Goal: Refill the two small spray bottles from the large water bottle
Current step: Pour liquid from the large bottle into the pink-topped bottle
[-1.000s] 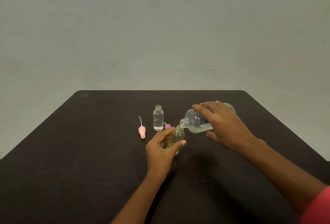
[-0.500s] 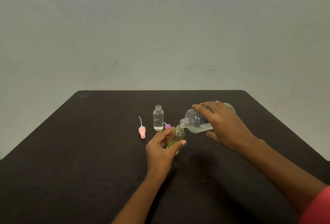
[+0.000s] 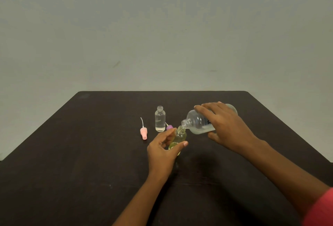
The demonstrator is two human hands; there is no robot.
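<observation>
Near the middle of the frame, the left hand (image 3: 163, 151) wraps thumb and fingers around the yellowish spray bottle (image 3: 178, 138), which stands on the dark table (image 3: 72, 162) with its open neck above the hand. Just to the right and slightly higher, the right hand (image 3: 228, 126) grips the large water bottle (image 3: 197, 123) from above, tipped almost flat so that its open mouth points left and sits right at the small bottle's neck; whether they touch cannot be told. Water pools along the large bottle's lower side. Behind the left hand, the clear spray bottle (image 3: 160, 119) stands upright and uncapped, partly filled. A pink spray cap (image 3: 143, 133) lies to its left, and a purple spray cap (image 3: 169, 127) peeks out just right of it. Compared with half a second ago, both hands and bottles keep the same positions and tilt.
</observation>
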